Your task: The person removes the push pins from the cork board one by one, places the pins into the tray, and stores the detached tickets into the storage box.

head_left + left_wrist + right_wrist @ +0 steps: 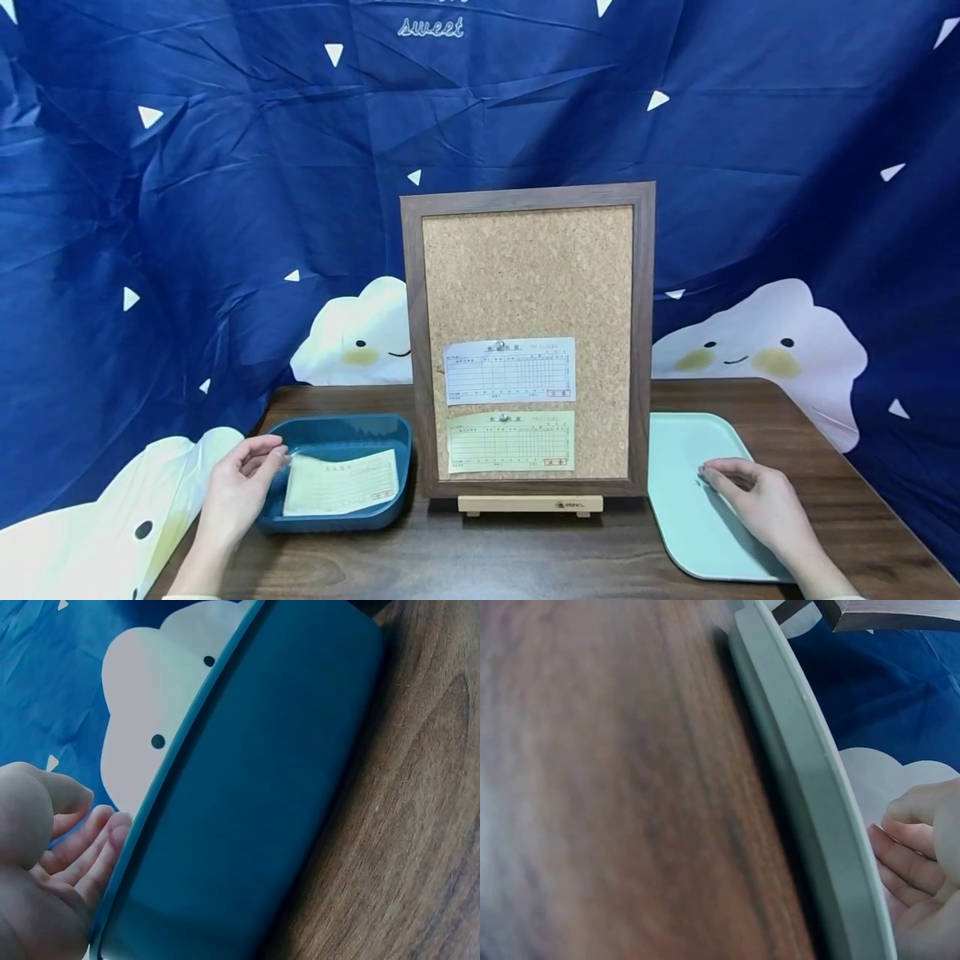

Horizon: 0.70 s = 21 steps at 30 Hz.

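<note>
On the left, a dark blue bin (337, 523) holds pale yellow-green printed slips (341, 485), their upper left corner raised toward my left hand (238, 486). Thumb and forefinger pinch at that corner. In the left wrist view the bin's side (247, 787) stands in front of part of my left hand (67, 855). To the right, my right hand (765, 504) is over a mint green tray (686, 525), its thumb and forefinger close together beside tiny grey specks. I cannot tell whether something small is between them. The tray's rim (817, 780) partly covers my right hand (919, 862).
Between the hands, a framed cork board (528, 275) stands on a small wooden stand (529, 504). A white-lilac slip (510, 375) and a yellow-green slip (510, 446) are pinned low on it. Behind the brown table (517, 562) hangs a blue cloth (525, 100) with cloud prints.
</note>
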Each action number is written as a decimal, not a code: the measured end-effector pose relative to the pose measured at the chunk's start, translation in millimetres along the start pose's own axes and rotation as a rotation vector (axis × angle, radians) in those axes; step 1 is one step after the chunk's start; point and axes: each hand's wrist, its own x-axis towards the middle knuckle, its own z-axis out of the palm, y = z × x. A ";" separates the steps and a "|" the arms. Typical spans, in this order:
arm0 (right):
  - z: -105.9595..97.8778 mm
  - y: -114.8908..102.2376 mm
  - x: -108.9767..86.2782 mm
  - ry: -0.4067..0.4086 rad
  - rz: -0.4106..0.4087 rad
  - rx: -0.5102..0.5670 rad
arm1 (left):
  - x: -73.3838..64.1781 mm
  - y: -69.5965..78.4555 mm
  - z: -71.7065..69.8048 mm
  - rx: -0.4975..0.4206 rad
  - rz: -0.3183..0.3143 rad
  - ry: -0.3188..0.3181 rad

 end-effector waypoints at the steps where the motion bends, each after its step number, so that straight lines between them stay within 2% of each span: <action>1: 0.1 -0.3 -0.2 0.001 0.001 0.001 | 0.0 -0.1 -0.4 -0.013 0.000 0.002; 9: -4.6 -4.0 0.3 0.009 -0.014 0.017 | 0.3 1.8 -1.9 -0.044 0.003 -0.001; 21: -14.1 -14.5 -0.5 0.004 -0.023 0.094 | -3.0 11.8 7.2 -0.168 0.101 -0.016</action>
